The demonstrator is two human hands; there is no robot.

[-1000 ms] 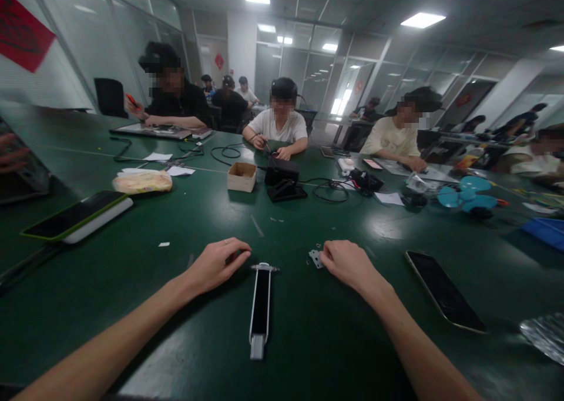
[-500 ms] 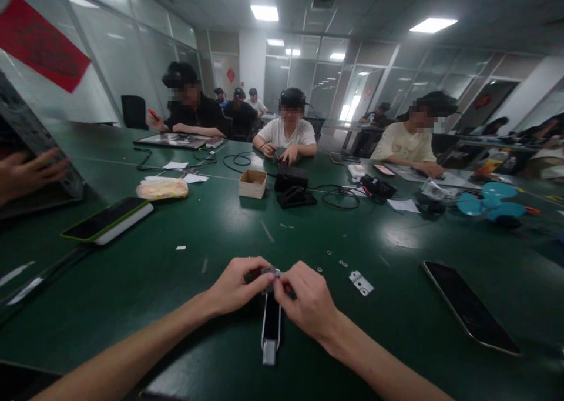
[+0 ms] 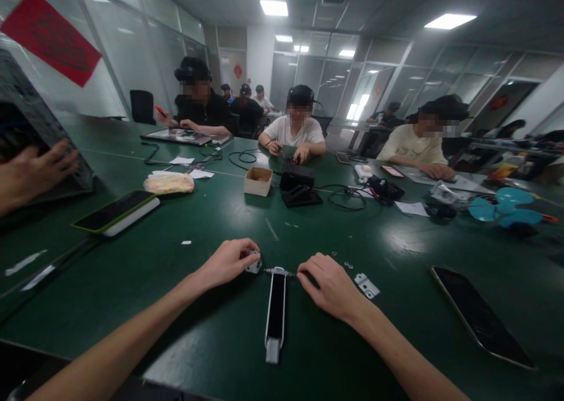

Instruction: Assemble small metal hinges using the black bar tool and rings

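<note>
My left hand (image 3: 231, 262) pinches a small silver metal bracket (image 3: 254, 263) with holes in it, just left of a thin metal cross rod (image 3: 288, 273). That rod passes through the top of a long, narrow silver-edged piece with a black middle (image 3: 276, 307), which lies on the table between my hands. My right hand (image 3: 326, 283) is at the rod's right end, thumb and fingers curled together; whatever is between its fingertips is too small to make out. A flat silver plate with holes (image 3: 367, 286) lies beside my right hand, with several small nuts or rings (image 3: 348, 265) near it.
A dark phone (image 3: 480, 313) lies at right and a green-edged one (image 3: 115, 210) at left. Farther back are an open box (image 3: 258, 181), a black device (image 3: 299, 180) with cables and blue fan blades (image 3: 504, 207). A co-worker's hand (image 3: 42, 169) touches a metal case at left; others sit opposite.
My hands have moved apart from the top of the narrow piece. The bracket has come away to the left in my left hand, and the cross rod now shows.
</note>
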